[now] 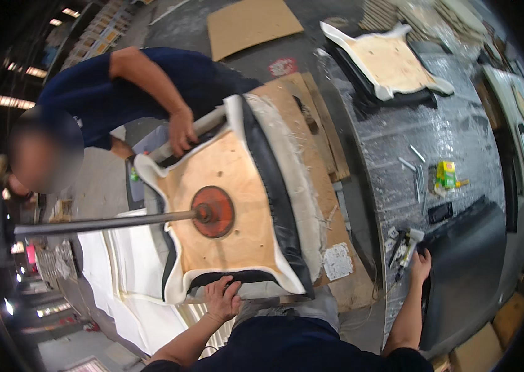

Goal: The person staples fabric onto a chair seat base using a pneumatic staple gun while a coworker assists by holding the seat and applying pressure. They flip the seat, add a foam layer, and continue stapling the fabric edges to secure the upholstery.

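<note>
A chair seat (237, 204) lies upside down in front of me, its plywood base up, with black cover and white padding folded over the edges. A red press disc (212, 212) on a metal rod (101, 223) bears on its middle. My left hand (222, 299) presses the black cover at the near edge of the seat. My right hand (421, 261) rests on the edge of a black sheet (466, 260) on the grey table, fingers closed around its rim. A person in a dark blue shirt grips the far edge with a hand (181, 131).
The grey workbench (454, 130) to the right carries a second upturned seat (389, 62), a yellow-green box (446, 173), a small black block (440, 212) and loose staples strips. Tools (401, 245) lie near my right hand. Cardboard (251, 23) lies on the floor beyond.
</note>
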`<state>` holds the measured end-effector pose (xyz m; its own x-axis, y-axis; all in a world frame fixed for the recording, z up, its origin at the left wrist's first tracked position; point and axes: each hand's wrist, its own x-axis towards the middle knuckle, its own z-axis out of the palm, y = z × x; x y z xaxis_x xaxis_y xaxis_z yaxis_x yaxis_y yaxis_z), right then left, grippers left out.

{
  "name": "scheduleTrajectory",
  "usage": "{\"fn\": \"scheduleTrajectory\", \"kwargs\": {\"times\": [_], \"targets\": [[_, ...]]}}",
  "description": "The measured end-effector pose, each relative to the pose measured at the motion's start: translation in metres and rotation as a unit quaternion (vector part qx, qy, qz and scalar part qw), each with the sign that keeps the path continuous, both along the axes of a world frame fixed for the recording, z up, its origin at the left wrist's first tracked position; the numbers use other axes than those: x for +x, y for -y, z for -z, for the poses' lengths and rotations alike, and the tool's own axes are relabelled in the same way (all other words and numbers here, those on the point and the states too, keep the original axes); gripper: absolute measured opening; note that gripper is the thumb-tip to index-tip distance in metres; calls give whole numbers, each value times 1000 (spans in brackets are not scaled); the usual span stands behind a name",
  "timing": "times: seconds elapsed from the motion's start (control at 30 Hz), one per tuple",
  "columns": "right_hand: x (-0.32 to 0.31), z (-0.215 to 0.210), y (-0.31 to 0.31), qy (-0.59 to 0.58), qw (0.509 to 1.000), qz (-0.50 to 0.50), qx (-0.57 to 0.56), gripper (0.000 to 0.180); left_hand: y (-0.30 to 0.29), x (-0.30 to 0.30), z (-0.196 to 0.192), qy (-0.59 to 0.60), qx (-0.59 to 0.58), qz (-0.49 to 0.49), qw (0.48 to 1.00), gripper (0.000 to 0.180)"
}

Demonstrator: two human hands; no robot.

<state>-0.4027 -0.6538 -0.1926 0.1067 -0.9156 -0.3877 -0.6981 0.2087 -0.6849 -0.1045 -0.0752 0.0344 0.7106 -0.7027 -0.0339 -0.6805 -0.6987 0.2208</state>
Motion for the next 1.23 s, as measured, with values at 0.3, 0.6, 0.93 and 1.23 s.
{"fn": "scheduleTrajectory", "kwargs": {"times": [0.3,0.6,0.93,1.23], "targets": [[39,-94,-53,141,971,159,111,68,-9,-1,15,6,-83,-8,996,46],[261,-136,-203,23,924,-350,-153,69,-24,33,11,-10,-185,-64,981,18],[268,-169,-203,-34,950,-305,-56,98,-8,39,-6,40,-204,-94,974,13],[181,-178,-166,272,931,105,221,113,-16,45,8,-1,-127,-75,989,11]]}}
